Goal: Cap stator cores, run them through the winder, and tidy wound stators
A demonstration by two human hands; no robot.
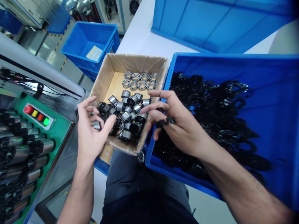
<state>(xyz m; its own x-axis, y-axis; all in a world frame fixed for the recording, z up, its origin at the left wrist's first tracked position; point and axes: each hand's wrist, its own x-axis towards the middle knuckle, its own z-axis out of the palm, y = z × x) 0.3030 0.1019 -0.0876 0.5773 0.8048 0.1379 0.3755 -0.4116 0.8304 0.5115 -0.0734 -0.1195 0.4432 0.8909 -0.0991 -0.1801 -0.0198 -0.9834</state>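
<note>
Carton (126, 150), lined: right wall close beside the blue tray (275, 102), bare bottom at its far left corner. Metal rings (136, 77): eight in two rows at the far end, others heaped nearer. Left hand (92, 133): at the carton's left edge, thumb and fingers spread, one cylinder (95, 125) by them (grip, if any, cannot be told). Right hand (176, 124): between carton and tray, fingers curled, holding black pieces (161, 123).
</note>
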